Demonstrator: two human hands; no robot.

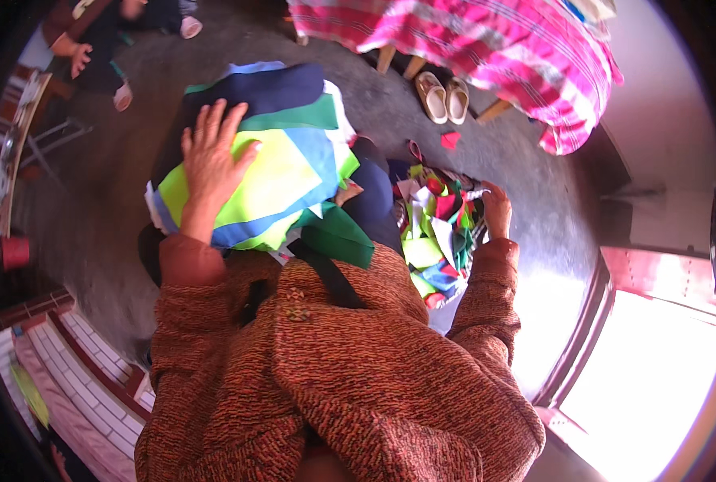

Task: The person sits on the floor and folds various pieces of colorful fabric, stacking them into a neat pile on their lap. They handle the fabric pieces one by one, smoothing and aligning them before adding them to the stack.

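Under the left hand (216, 165), fingers spread flat: cloth stack (273, 165) across the lap (372, 201) | Beside the right hand (498, 210), finger grip I can't tell: scrap heap (424, 251) | I judge loose, uneven layers could slide if left pressure lifts.

lap (371, 197): fabric pile (273, 173) | grey floor (93, 233): pale clogs (432, 100), red scrap (450, 140)
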